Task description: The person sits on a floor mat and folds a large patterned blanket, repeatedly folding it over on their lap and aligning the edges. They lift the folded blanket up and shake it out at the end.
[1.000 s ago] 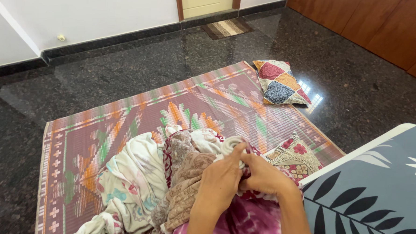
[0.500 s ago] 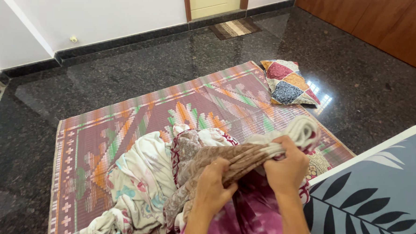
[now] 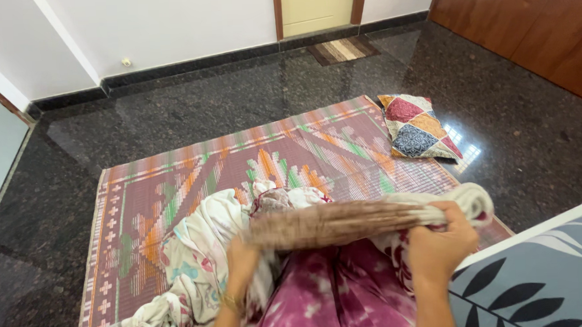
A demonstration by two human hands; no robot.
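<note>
My left hand (image 3: 242, 262) and my right hand (image 3: 440, 241) grip the two ends of a brown and white patterned cloth (image 3: 336, 222), stretched level between them and blurred by motion. Under it lies a heap of clothes: a white floral cloth (image 3: 200, 265) on the left and a purple and pink tie-dye garment (image 3: 336, 295) close to me. The heap rests on a woven mat (image 3: 174, 188) with pink, green and orange patterns, spread on the floor.
A patchwork pillow (image 3: 417, 126) lies at the mat's far right corner. The floor is dark polished granite (image 3: 235, 94). A blue mattress with a leaf print (image 3: 538, 277) is at the lower right. A doormat (image 3: 341, 50) lies before a door. Wooden panelling (image 3: 546, 21) lines the right.
My hands have moved apart, the right one pulling right, so the brown cloth went from a bunch to a stretched band. The view has tilted up slightly.
</note>
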